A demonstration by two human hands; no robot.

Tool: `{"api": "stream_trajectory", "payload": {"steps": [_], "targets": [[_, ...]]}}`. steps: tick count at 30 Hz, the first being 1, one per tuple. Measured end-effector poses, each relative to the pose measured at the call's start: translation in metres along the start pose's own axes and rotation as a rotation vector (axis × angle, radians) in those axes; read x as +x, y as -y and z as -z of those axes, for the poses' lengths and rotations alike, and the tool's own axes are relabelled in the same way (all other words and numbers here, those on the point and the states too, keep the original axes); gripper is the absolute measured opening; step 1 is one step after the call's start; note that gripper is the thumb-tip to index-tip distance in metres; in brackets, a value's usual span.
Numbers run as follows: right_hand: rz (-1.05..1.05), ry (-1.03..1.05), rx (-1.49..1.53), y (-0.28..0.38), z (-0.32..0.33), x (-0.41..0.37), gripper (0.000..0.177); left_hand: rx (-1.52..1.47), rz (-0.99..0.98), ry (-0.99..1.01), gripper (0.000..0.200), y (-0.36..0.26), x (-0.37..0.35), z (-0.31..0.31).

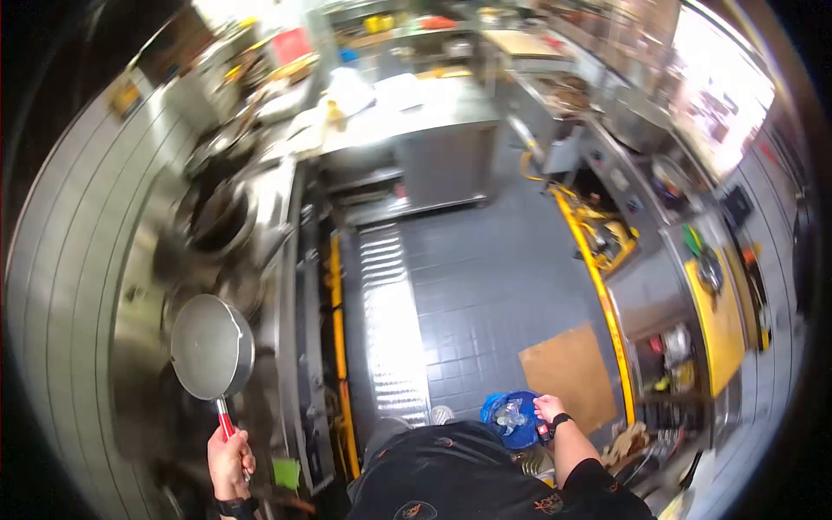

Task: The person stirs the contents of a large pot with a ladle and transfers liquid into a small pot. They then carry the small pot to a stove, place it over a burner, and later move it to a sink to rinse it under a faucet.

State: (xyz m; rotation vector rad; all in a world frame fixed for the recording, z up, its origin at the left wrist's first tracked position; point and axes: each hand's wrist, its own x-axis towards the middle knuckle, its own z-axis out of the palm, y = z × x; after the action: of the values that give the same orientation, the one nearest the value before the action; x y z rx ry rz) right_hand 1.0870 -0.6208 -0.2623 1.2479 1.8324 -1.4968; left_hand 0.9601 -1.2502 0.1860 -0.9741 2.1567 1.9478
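A frying pan [211, 347] with a grey inside and a red and metal handle is held out over the stove on the left. My left hand [229, 464] is wrapped round its handle. The pan looks to have nothing in it. At the lower middle, my right hand [548, 407] is beside a blue bin [526, 438] that has a blue liner and some clear plastic in it. Its fingers are curled in, and I see nothing in them. A dark band is on that wrist.
A large pot [217, 217] stands on the left stove. Steel counters [407, 108] cross the far side. Yellow rails [598, 303] run along both sides. Brown cardboard [569, 373] lies on the tiled floor. A yellow cutting board [718, 321] sits on the right counter.
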Motion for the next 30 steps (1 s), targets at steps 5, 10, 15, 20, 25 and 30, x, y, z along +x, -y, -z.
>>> {"api": "stream_trajectory", "payload": {"steps": [5,10,15,20,25,30], "targets": [[-0.004,-0.135,0.081,-0.02,-0.005,-0.016,0.024,0.195,-0.082,0.28,0.012,-0.054,0.098,-0.105],[0.044,-0.307,0.181,-0.024,-0.02,-0.036,0.027,0.338,-0.133,0.537,0.009,-0.103,0.172,-0.233],[-0.12,-0.428,0.522,-0.026,-0.035,-0.048,0.023,0.462,-0.168,0.789,0.007,-0.152,0.215,-0.376],[-0.274,-0.526,0.602,-0.073,-0.083,-0.031,0.023,0.615,-0.191,0.983,0.008,-0.193,0.257,-0.513],[0.06,-0.725,-0.043,-0.084,-0.15,-0.021,0.024,0.659,-0.199,1.173,0.006,-0.225,0.268,-0.648],[-0.118,-0.368,-0.4,-0.027,-0.164,-0.029,0.025,0.745,-0.277,1.289,0.005,-0.24,0.27,-0.78]]}}
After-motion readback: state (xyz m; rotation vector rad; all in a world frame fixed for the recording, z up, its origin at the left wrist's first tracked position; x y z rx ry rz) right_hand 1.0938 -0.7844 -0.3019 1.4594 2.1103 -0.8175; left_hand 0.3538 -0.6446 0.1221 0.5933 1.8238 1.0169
